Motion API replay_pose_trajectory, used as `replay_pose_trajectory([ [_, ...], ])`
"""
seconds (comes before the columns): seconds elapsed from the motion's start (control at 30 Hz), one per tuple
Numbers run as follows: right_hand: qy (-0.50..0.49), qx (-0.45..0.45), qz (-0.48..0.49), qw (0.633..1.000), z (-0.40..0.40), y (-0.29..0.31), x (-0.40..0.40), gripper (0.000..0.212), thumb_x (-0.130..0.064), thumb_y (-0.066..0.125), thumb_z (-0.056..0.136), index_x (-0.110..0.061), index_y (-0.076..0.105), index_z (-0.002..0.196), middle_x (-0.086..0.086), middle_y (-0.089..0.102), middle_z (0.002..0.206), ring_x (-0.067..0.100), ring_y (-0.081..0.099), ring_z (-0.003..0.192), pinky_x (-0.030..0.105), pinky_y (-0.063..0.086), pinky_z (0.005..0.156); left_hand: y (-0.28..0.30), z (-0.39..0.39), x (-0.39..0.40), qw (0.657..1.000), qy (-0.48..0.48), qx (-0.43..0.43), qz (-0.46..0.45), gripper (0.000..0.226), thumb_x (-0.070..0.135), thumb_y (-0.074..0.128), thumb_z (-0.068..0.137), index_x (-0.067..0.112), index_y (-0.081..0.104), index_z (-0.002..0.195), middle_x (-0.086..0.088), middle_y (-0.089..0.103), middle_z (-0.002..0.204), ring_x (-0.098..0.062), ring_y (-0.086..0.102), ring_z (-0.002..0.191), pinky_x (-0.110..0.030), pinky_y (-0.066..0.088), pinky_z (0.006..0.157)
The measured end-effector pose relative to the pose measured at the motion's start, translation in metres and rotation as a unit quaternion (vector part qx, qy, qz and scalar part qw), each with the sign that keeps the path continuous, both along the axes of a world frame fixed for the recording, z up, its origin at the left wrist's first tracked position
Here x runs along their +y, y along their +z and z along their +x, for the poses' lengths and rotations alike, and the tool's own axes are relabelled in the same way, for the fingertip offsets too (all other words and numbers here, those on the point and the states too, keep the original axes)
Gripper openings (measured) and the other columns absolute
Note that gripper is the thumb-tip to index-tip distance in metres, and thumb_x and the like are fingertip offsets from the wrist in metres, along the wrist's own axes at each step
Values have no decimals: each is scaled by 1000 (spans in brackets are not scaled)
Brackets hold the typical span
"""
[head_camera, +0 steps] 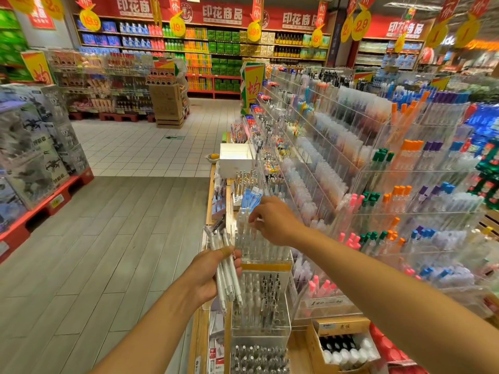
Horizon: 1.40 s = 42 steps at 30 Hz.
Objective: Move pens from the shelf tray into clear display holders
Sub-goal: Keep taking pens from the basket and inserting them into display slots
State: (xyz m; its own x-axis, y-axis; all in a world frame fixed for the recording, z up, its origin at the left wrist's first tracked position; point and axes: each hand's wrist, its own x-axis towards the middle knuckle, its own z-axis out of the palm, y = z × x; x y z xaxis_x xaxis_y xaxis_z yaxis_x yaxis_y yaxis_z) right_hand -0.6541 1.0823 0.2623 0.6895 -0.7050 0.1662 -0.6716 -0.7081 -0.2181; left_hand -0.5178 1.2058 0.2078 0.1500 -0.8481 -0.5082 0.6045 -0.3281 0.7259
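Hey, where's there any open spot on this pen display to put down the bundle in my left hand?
Little bare room. The white box beyond the blue pens looks open and empty. The clear holder under your right hand is packed, as are the holders below. Your left hand grips the white pens.

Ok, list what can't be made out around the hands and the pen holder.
Head view only:
- Right hand: whether its fingertips pinch a pen; the hand's back hides them.
- Left hand: exact count of the white pens it holds; they overlap.
- Clear holder: free slots; transparent pens blur together.
- Price label: too small and blurred.
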Motion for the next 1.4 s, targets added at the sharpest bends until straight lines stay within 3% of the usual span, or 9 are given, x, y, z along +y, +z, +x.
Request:
replay_pose_trajectory([
  [0.27,-2,-19,1,1000,1,4,5,31,-33,62,93,-21,64,121,2,59,112,22,50,109,40,44,93,2,0,1,999,-23,-31,-22,24,15,63,94,-7,69,101,-12,70,68,-16,66,54,-26,56,51],
  [0.37,15,-101,88,991,2,9,15,29,-32,59,96,-16,64,120,0,65,101,13,56,87,30,45,78,4,-2,1,999,-26,-22,-37,28,17,65,92,-8,68,105,-12,70,70,-17,67,55,-26,56,52],
  [0.53,17,-136,206,969,6,14,26,23,-32,65,92,-16,67,109,-3,65,88,5,57,74,16,42,63,9,-8,2,996,-32,4,-83,34,13,63,92,-8,61,119,-13,71,78,-19,67,61,-28,57,54],
  [0.77,1,-150,297,943,5,22,26,16,-23,69,90,-11,71,99,-17,62,76,5,58,67,17,46,58,12,-11,3,993,-30,18,-116,37,13,66,84,-4,61,117,-15,71,86,-20,67,64,-28,57,55],
  [0.97,43,-188,409,892,-5,27,25,9,-11,61,94,-7,63,102,-2,59,77,8,51,65,18,44,59,11,-9,5,990,-34,59,-120,27,15,60,91,-4,67,110,-16,72,82,-20,70,65,-28,61,59],
  [1.1,53,-206,432,876,-7,25,26,10,-14,58,97,-5,55,97,2,61,78,10,58,67,21,46,60,13,-8,5,991,-38,81,-97,26,15,61,88,-7,72,95,-18,70,80,-23,71,64,-31,61,58],
  [1.2,39,-263,401,876,-7,31,22,11,-15,56,98,-5,51,95,3,64,74,10,62,63,22,50,60,9,-5,2,996,0,72,-59,16,9,59,94,-4,66,101,-16,67,79,-25,68,65,-33,61,56],
  [1.33,6,-324,258,910,-6,39,8,6,-15,56,98,-11,52,96,5,61,83,15,60,69,27,51,64,-6,5,-1,996,46,68,27,17,7,52,98,-7,62,101,-16,66,68,-21,65,53,-29,58,47],
  [1.4,-2,-299,187,936,-5,39,3,8,-17,58,97,-13,52,94,4,61,82,16,60,70,28,51,65,-11,10,-1,996,44,68,47,21,7,49,99,-9,62,107,-18,66,71,-21,65,56,-29,58,47],
])
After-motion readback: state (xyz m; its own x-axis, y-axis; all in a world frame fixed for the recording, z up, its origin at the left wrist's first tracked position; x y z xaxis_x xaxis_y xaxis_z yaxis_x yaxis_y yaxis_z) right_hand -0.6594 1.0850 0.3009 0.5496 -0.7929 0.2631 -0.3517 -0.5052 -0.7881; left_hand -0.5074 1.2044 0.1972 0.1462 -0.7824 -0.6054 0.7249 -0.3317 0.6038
